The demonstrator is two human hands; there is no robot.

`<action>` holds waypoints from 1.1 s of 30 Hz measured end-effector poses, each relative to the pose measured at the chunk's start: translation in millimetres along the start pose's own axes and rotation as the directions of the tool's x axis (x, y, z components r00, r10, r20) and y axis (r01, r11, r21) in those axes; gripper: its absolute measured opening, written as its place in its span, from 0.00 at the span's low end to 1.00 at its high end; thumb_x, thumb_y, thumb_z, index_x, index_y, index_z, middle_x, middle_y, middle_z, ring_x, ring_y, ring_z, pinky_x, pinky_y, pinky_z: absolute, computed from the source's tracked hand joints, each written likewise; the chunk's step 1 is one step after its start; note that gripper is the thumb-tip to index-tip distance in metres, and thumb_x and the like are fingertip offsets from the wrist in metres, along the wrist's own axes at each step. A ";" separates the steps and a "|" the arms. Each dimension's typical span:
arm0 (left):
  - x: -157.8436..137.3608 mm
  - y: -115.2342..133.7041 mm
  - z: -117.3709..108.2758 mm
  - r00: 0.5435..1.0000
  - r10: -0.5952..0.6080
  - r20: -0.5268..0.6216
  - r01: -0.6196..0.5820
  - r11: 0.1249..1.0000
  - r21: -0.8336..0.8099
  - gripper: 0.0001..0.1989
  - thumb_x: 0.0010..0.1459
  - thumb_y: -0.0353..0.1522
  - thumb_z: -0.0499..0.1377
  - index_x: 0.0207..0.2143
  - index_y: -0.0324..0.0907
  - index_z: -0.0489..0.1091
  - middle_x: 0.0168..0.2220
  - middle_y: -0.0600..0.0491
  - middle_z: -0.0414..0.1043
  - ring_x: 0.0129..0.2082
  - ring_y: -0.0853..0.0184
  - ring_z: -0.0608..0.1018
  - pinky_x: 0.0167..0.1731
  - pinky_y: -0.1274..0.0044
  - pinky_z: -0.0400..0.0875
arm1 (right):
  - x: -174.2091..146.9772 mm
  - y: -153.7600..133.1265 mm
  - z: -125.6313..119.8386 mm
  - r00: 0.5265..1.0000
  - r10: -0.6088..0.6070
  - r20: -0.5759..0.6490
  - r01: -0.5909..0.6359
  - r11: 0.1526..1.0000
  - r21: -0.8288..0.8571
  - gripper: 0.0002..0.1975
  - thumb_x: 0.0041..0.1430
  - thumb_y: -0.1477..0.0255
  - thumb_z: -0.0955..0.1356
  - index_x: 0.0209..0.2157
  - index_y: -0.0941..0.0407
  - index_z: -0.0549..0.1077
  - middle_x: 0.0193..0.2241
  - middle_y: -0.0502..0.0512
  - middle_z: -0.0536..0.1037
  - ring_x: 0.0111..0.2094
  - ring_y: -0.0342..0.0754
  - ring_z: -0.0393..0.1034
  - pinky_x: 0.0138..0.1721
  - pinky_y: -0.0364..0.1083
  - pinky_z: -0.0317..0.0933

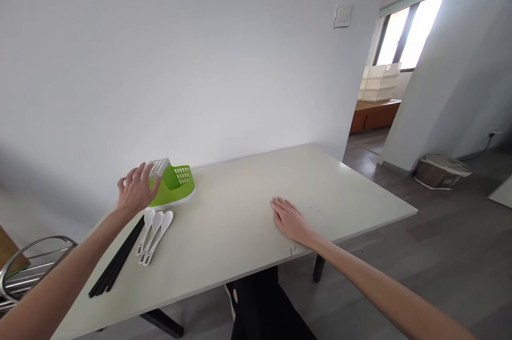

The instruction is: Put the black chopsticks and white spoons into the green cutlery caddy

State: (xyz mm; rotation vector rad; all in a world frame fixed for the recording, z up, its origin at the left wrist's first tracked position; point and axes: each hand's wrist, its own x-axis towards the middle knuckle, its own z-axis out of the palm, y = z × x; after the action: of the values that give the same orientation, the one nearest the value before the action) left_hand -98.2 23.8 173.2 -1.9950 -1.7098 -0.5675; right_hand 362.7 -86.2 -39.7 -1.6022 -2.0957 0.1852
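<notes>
My left hand (136, 189) hovers with fingers spread right in front of a green and white cutlery holder (176, 186) that lies on the white table (248, 212) near the wall. It holds nothing. Just below that hand lie three white spoons (154, 229) side by side and a bundle of black chopsticks (116, 262). My right hand (288, 218) rests flat, palm down, on the table's near middle, away from all of these.
A metal chair frame (28, 265) stands at the table's left end. To the right a doorway opens on a grey floor with a flat beige appliance (440, 171). White baskets (380, 81) sit by the far window.
</notes>
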 end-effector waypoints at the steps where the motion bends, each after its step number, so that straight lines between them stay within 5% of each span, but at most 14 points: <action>1: 1.9 -4.5 -0.1 0.997 -0.024 0.080 0.024 1.000 0.003 0.36 0.70 0.49 0.41 0.73 0.41 0.56 0.73 0.36 0.56 0.71 0.40 0.60 0.66 0.40 0.48 | -0.8 -1.4 0.6 1.000 0.007 -0.017 -0.007 1.000 -0.002 0.30 0.75 0.66 0.52 0.71 0.59 0.64 0.72 0.58 0.61 0.74 0.53 0.52 0.74 0.56 0.47; 4: 6.3 -16.0 1.7 0.962 -0.077 0.261 0.076 0.997 0.013 0.42 0.68 0.54 0.39 0.76 0.41 0.49 0.76 0.37 0.48 0.71 0.38 0.61 0.65 0.36 0.48 | -2.4 -6.0 2.5 0.998 0.023 -0.061 -0.024 1.000 -0.012 0.29 0.74 0.69 0.54 0.69 0.60 0.67 0.71 0.60 0.63 0.73 0.53 0.54 0.73 0.56 0.48; 8: 13.6 -26.6 3.1 0.924 -0.080 0.373 0.081 0.997 0.014 0.45 0.66 0.56 0.41 0.77 0.41 0.44 0.78 0.40 0.41 0.72 0.43 0.62 0.65 0.49 0.61 | -3.4 -10.5 3.4 0.997 0.035 -0.074 -0.038 0.999 -0.027 0.29 0.72 0.71 0.55 0.68 0.62 0.68 0.70 0.62 0.65 0.72 0.53 0.56 0.73 0.56 0.50; 17: 16.5 -36.5 5.4 0.903 -0.066 0.424 0.022 0.994 0.108 0.46 0.64 0.49 0.51 0.78 0.44 0.40 0.79 0.45 0.38 0.67 0.45 0.70 0.58 0.58 0.73 | -4.7 -10.7 3.5 0.996 0.045 -0.072 -0.047 0.999 -0.024 0.29 0.72 0.71 0.55 0.67 0.62 0.69 0.70 0.61 0.65 0.72 0.54 0.57 0.73 0.56 0.51; 33: 8.8 -22.7 1.7 0.888 -0.095 0.450 0.018 0.985 0.172 0.48 0.63 0.44 0.53 0.78 0.47 0.32 0.79 0.44 0.33 0.63 0.45 0.74 0.55 0.59 0.74 | -3.0 2.8 18.3 0.995 0.030 -0.092 -0.034 0.998 -0.046 0.28 0.71 0.72 0.56 0.67 0.61 0.69 0.69 0.61 0.66 0.72 0.52 0.58 0.72 0.55 0.51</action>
State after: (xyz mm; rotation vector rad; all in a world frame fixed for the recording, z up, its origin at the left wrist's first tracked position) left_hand -119.3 34.9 178.4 -2.0744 -2.0124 0.0423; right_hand 357.3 -84.8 -57.6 -1.6415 -2.0200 0.0724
